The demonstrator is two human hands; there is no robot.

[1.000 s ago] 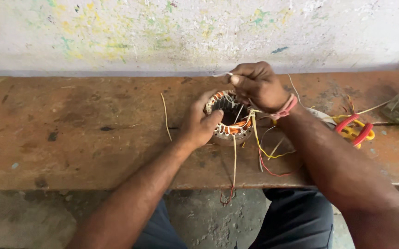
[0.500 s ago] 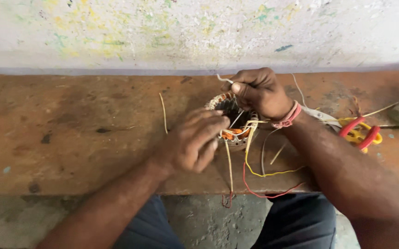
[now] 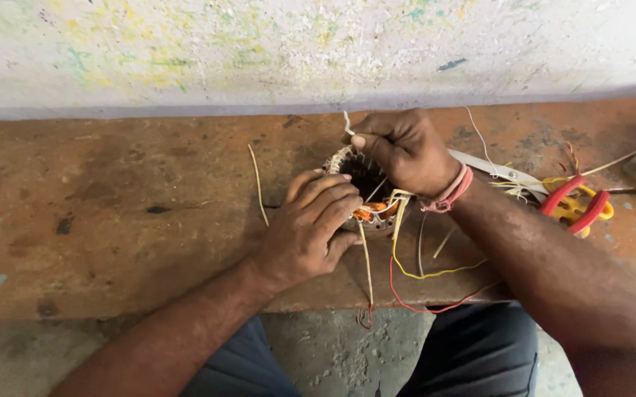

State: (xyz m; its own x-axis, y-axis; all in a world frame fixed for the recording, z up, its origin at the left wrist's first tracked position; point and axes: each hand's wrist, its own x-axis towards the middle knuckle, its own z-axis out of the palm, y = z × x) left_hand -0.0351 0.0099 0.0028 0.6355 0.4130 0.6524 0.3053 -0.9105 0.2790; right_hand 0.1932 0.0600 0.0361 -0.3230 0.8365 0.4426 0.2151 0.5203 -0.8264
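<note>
1. We see a round stator (image 3: 366, 198) with copper windings sitting on the bench (image 3: 112, 213), near its front edge and about the middle of the view; both hands are on it.
2. Our left hand (image 3: 307, 231) lies over the stator's left side, fingers curled loosely against its rim; it steadies rather than grips.
3. Our right hand (image 3: 406, 151) covers the far right rim, thumb and forefinger pinched shut on a pale cord (image 3: 347, 125) that sticks up behind the winding; a pink band (image 3: 447, 195) circles that wrist.
4. Wires (image 3: 406, 257), yellow, red and pale, trail from the stator over the bench's front edge; some hang below it.
5. Red-handled pliers (image 3: 575, 206) lie to the right, apart from the stator; a thin pale strand (image 3: 258, 184) lies just left of the left hand; a paint-flecked wall (image 3: 259, 51) rises behind the bench.
</note>
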